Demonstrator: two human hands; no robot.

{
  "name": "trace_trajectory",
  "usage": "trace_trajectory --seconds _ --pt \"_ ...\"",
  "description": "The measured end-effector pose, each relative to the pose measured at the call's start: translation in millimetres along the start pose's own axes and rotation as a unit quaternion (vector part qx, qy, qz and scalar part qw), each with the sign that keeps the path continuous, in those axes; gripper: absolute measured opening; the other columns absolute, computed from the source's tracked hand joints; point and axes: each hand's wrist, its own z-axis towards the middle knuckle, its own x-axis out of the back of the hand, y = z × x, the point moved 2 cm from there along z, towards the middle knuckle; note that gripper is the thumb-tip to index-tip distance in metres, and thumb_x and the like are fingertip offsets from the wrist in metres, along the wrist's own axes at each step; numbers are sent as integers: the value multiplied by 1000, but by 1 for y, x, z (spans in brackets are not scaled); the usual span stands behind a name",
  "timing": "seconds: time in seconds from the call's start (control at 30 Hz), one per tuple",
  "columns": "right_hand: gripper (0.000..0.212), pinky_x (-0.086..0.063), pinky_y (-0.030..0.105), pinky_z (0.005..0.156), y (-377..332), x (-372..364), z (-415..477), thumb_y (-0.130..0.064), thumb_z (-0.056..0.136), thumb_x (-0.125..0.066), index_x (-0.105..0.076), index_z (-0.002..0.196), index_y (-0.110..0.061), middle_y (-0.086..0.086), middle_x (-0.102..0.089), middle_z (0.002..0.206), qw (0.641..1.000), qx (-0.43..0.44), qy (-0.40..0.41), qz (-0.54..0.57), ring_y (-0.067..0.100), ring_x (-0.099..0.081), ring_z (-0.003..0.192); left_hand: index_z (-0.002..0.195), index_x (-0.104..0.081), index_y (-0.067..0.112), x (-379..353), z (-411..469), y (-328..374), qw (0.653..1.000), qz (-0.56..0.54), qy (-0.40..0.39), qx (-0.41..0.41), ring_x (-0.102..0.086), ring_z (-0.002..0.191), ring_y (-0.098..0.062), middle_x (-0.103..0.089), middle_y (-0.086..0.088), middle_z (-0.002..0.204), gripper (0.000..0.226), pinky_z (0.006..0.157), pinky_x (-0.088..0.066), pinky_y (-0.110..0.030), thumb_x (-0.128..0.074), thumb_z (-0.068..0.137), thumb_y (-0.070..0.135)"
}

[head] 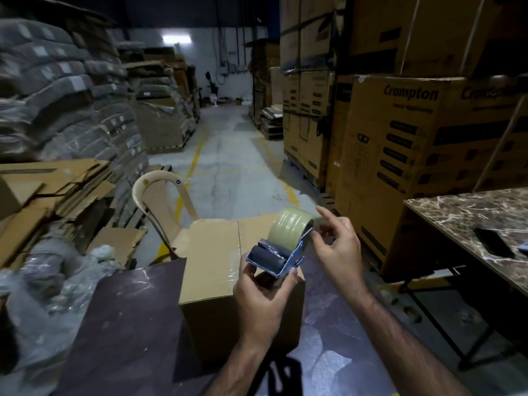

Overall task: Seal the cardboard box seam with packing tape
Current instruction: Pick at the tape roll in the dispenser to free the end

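A brown cardboard box stands in front of me, its top flaps closed along a middle seam with shiny clear tape across part of the top. Above its right side my left hand grips the handle of a blue tape dispenser, which carries a roll of pale packing tape. My right hand hovers just right of the roll with the index finger raised and the other fingers loosely bent near the tape; whether it touches the tape is unclear.
A beige plastic chair stands behind the box. A marble-topped table with a black phone is at the right. Flattened cartons lie at the left, and stacked printed boxes at the right. An aisle runs ahead.
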Motion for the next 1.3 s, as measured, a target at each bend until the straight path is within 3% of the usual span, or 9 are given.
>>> trace_trajectory --seconds 0.1,0.17,0.3,0.47,0.6,0.8,0.97,1.17,1.3 --pt "9 -50 21 68 -16 -14 -13 -22 92 -60 -66 96 -17 -2 -65 87 995 -68 -9 70 12 -60 79 112 -54 15 17 2 -3 998 54 24 -35 -70 92 -15 -70 3 98 55 76 -60 -43 -86 68 22" --pt "30 -49 30 63 -25 -25 -19 -39 92 -57 -67 85 -12 1 -68 78 975 -147 -79 144 13 -61 74 113 -51 16 26 4 -4 995 83 36 -51 -68 96 -18 -67 2 103 57 76 -59 -46 -86 68 20" --pt "41 -49 32 70 -37 -40 -21 -49 84 -63 -68 94 -10 3 -74 93 940 -219 -175 196 11 -67 88 118 -48 19 42 8 -8 989 121 56 -65 -64 104 -18 -63 0 113 66 80 -58 -44 -87 65 14" --pt "29 -52 35 73 -31 -60 -18 -34 81 -72 -67 99 -11 4 -73 94 911 -276 -218 214 16 -67 84 123 -46 24 49 12 -21 985 160 28 -58 -56 119 -16 -58 0 126 76 90 -55 -43 -85 62 1" --pt "29 -55 34 68 -27 -71 -15 -22 84 -70 -63 103 -1 6 -70 90 893 -287 -226 264 14 -66 74 121 -48 16 50 12 -25 986 163 3 -36 -57 117 -13 -59 0 124 71 92 -54 -34 -81 61 -4" --pt "28 -47 22 55 -16 -83 -7 -20 84 -70 -62 103 -2 5 -69 90 905 -256 -233 249 16 -60 77 120 -49 19 65 28 -29 974 212 -85 5 -63 104 -6 -62 6 114 69 75 -55 -15 -72 64 -13" --pt "24 -44 15 44 -9 -92 -6 -17 85 -69 -63 104 -3 2 -68 85 892 -257 -264 261 10 -60 68 120 -51 23 78 40 -36 952 284 -113 6 -57 116 -5 -63 9 120 60 91 -55 -29 -78 70 2" --pt "37 -54 38 83 2 -101 -10 -26 82 -72 -62 112 -7 4 -73 101 904 -246 -275 215 19 -66 101 121 -57 36 105 51 -43 917 374 -126 50 -58 112 -13 -65 11 119 44 98 -49 -44 -70 83 17" --pt "31 -47 31 72 5 -107 -14 -18 84 -71 -62 112 -7 16 -70 104 901 -239 -291 217 19 -65 101 124 -61 27 114 51 -46 913 382 -108 95 -61 109 -12 -65 6 120 39 98 -50 -42 -66 88 14"
